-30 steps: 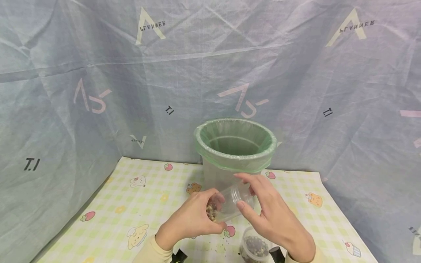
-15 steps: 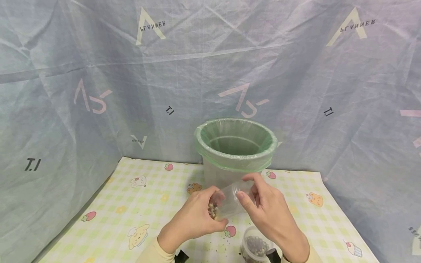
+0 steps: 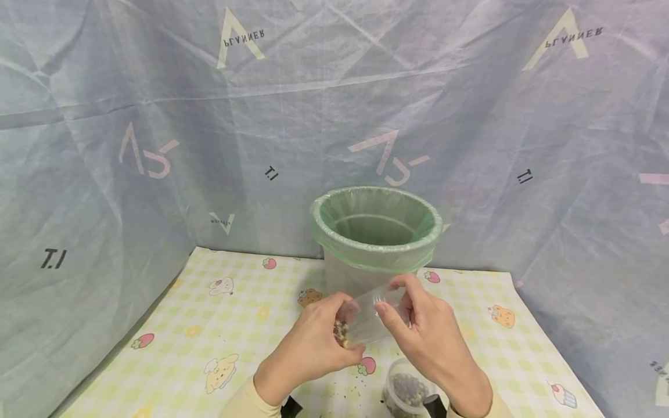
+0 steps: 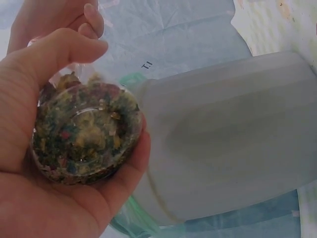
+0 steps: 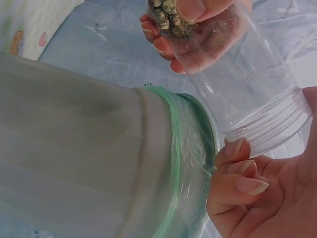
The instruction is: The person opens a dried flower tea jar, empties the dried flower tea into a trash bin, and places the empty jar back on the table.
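A clear plastic jar lies tilted between both hands in the head view, its threaded mouth towards the right. Curled round its bottom end, my left hand grips it. My right hand holds the mouth end between thumb and fingers. Dark, yellow and reddish dried plant bits show through the base in the left wrist view. The jar's upper part is see-through, and its screw threads show in the right wrist view. No lid is on it.
Just behind the hands stands a pale bin with a green liner folded over its rim. A second clear tub with dark and pale bits stands below the right hand. Crumbs dot the checked tablecloth. Grey-blue cloth hangs around.
The right hand has shifted slightly to the right and its fingers have closed in more round the jar's mouth. The left hand and jar have moved slightly right.
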`<state>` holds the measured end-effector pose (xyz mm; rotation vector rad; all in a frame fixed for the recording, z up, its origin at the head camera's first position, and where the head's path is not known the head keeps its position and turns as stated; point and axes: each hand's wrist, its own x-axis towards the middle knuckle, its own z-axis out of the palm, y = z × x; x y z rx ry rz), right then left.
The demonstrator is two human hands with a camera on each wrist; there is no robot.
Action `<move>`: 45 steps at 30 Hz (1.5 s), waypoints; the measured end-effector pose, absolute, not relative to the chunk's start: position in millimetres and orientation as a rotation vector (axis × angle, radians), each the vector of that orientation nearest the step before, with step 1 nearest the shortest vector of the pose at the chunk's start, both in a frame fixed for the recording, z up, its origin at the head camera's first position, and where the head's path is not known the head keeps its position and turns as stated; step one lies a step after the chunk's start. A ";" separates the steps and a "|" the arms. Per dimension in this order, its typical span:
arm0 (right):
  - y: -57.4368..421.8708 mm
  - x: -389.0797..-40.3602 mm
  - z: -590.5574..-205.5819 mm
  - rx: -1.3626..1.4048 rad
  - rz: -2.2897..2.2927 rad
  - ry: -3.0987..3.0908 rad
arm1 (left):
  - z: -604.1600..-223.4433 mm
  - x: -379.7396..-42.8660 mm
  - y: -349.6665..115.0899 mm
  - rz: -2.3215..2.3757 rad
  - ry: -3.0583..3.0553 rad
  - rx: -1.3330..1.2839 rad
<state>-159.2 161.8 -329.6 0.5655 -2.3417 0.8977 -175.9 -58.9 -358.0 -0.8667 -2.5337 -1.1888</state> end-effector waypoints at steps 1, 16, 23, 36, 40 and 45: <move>161.9 -159.2 -329.6 0.572 0.897 -2.339 | -358.0 -176.0 -58.9 -1.192 -2.533 -0.870; 163.5 -161.1 -329.0 0.698 0.870 -2.302 | -358.3 -179.6 -63.8 -1.218 -2.536 -0.945; 165.7 -161.7 -328.3 0.780 0.861 -2.284 | -358.2 -179.9 -66.1 -1.233 -2.553 -0.959; 172.5 -162.3 -325.7 0.943 0.853 -2.291 | -355.7 -181.6 -68.9 -1.266 -2.569 -0.997; 174.0 -161.8 -324.6 0.975 0.843 -2.293 | -355.1 -182.4 -70.0 -1.274 -2.585 -0.997; 175.8 -161.6 -323.7 1.004 0.820 -2.295 | -354.9 -182.9 -70.9 -1.272 -2.598 -1.001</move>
